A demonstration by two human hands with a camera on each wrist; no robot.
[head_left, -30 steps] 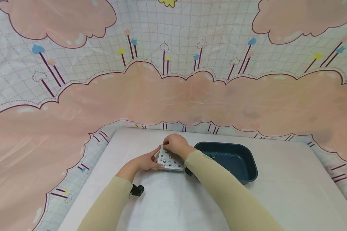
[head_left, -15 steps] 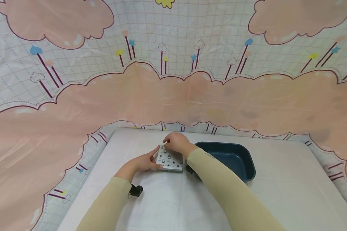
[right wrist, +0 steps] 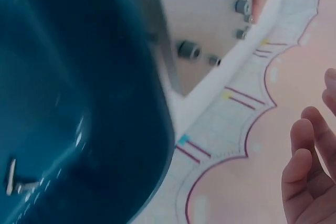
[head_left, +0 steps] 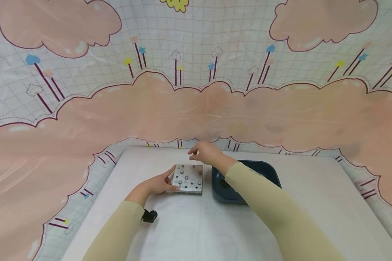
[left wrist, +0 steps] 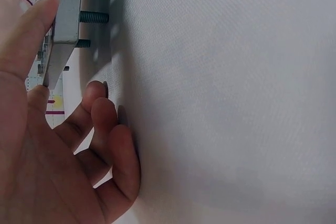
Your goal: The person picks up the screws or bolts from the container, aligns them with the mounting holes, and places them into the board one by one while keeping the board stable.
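Observation:
A silver metal plate [head_left: 192,173], studded with several socket-head screws [right wrist: 189,51], lies near the far side of the table. My left hand [head_left: 157,183] grips it by the left side, thumb at the near corner and index finger at the far one. In the left wrist view, threaded shanks [left wrist: 94,17] stick out of the plate's underside, and the other fingers curl loosely on the table. Raised beyond the plate's far right corner is my right hand [head_left: 207,153], its fingers loosely bent and apart, with nothing visible between them.
A dark blue tray [head_left: 217,197] stands just right of the plate, partly covered by my right forearm. Inside it, small metal screws [right wrist: 11,176] lie loose. A patterned cloth [head_left: 170,112] hangs behind the white table [head_left: 183,232].
My right hand has risen off the plate's far edge and moved away from it, uncovering the plate's right part. My left hand keeps its grip. The head view has shifted slightly.

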